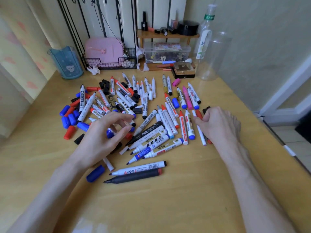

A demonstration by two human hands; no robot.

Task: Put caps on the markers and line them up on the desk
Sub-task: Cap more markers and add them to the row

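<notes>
Over the bench (pixel 168 207), w/ markers (pixel 148 115) & loose caps (pixel 69 121) heaped mid-top, left hand (pixel 104 137) hovered, fingers slack & empty, while right hand (pixel 217 123) clutched a marker bunch (pixel 203 141), which might slip since grip sat off-centre.

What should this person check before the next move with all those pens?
1. Right hand grips markers: ok.
2. Left hand free to take a cap: ok.
3. Loose caps within reach, such as the blue cap: ok.
4. Cap colour matches the gripped markers: cannot tell.
5. Bare desk in front for a row: ok.
6. Pile lined up: not ok, jumbled.
</notes>
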